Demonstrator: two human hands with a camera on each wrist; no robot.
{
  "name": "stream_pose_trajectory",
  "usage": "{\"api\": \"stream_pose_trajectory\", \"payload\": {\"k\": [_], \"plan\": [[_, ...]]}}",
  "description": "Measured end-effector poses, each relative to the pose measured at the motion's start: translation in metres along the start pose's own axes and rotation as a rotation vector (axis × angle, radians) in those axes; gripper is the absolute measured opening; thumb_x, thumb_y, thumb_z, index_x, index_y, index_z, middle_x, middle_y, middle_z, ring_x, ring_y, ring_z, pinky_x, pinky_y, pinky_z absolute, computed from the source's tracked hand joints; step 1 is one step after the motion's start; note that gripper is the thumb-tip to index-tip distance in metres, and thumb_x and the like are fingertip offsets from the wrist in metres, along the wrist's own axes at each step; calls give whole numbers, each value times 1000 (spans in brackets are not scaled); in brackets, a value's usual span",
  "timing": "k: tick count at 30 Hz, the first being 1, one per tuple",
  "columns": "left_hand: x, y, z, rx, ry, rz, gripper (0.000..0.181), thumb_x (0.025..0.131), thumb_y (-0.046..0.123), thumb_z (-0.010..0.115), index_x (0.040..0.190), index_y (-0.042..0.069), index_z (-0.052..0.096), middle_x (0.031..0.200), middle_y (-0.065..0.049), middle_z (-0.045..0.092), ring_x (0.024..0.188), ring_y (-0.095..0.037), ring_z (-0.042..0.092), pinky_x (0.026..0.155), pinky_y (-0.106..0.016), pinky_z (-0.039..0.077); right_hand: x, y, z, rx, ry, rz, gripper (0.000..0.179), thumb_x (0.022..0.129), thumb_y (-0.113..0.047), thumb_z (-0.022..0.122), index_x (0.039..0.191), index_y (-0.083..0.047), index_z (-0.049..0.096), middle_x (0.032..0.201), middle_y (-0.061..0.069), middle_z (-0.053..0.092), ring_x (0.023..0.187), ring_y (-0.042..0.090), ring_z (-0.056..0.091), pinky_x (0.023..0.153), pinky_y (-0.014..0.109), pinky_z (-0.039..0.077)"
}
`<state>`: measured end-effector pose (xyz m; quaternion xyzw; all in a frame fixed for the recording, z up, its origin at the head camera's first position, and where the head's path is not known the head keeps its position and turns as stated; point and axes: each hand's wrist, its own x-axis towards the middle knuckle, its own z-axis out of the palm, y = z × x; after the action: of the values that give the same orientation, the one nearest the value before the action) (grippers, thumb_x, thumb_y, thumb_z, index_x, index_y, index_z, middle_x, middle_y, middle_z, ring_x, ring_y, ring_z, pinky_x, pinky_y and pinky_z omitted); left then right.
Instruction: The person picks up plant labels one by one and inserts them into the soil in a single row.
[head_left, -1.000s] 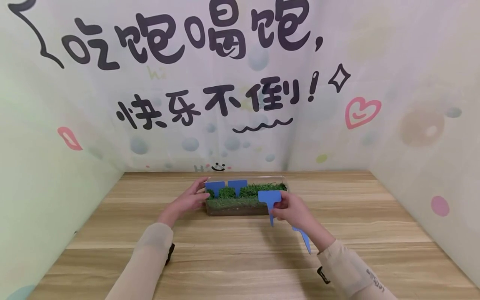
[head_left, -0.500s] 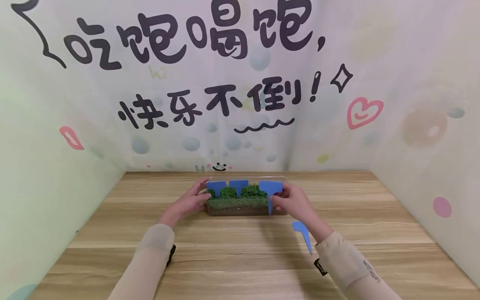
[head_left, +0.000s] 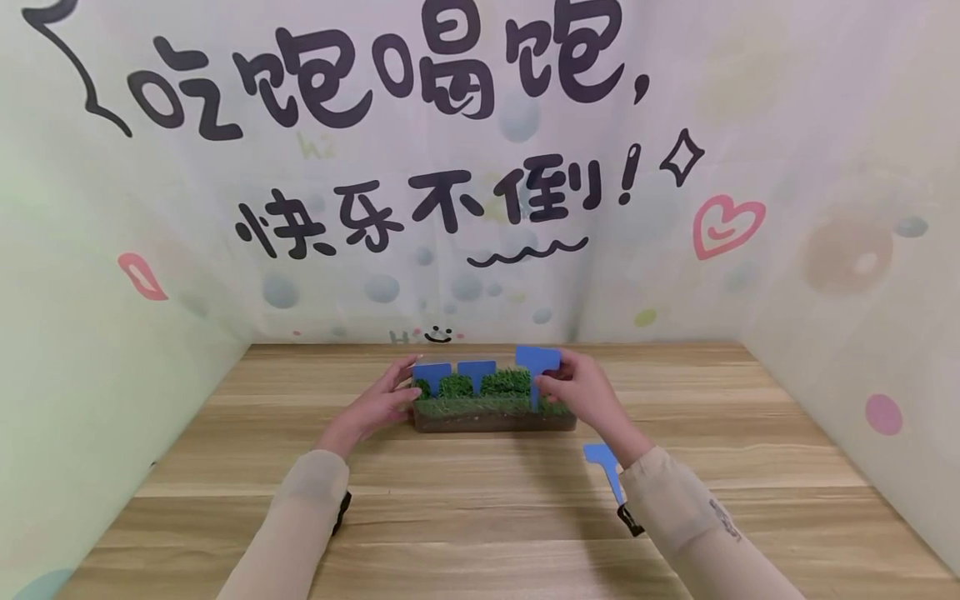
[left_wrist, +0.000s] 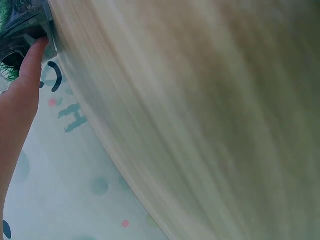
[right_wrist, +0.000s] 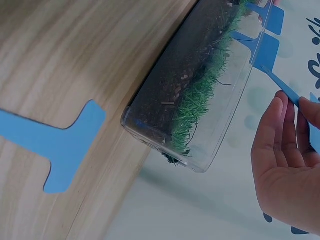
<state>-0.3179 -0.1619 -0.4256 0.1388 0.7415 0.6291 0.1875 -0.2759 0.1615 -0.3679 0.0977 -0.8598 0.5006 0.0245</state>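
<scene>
My right hand pinches a blue T-shaped plant label by its side, upright over the right part of a clear planter box. In the right wrist view, the label's stem points out from between thumb and fingers, above the box's rim. Soil and green grass fill the box. Two more blue labels, one at the left and one beside it, stand in the grass. My left hand holds the box's left end, thumb towards the front and fingers towards the back.
Another blue label lies on the wooden table, under the right forearm and partly hidden by a black strap piece. A printed cloth wall stands right behind the box.
The right hand has raised its label and brought it back from in front of the box to over the grass, slightly leftwards. The left hand stays at the box's left end.
</scene>
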Motion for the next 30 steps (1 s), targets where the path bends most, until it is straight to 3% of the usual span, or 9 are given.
{"api": "stream_pose_trajectory", "payload": {"k": [9,14,24,30], "plan": [[1,-2,0,-7,5,4,69,105,7,41,161,12,2,166,-23,-7,152,-48,5,116,-69,22,11,-3,2,1,22,11,27,95,-9,65,118,5,64,102,24,73,76,17,68,74,40,62],[0,-2,0,-3,0,2,69,106,8,42,161,13,1,167,-23,-7,152,-48,5,117,-69,22,17,-3,2,-1,37,-8,24,96,-10,65,115,4,66,102,23,74,81,26,70,77,43,61],[-1,-1,0,1,-3,1,69,106,8,41,161,13,0,166,-23,-9,153,-48,3,117,-69,21,26,-2,5,-6,61,-2,20,95,-10,67,111,2,65,104,21,74,87,29,71,79,44,61],[0,-1,-1,-7,-7,-4,69,106,8,41,161,13,-1,167,-23,-9,153,-48,3,117,-68,20,30,3,7,-1,65,-4,21,95,-10,66,112,3,66,105,23,74,85,23,72,78,42,62]]}}
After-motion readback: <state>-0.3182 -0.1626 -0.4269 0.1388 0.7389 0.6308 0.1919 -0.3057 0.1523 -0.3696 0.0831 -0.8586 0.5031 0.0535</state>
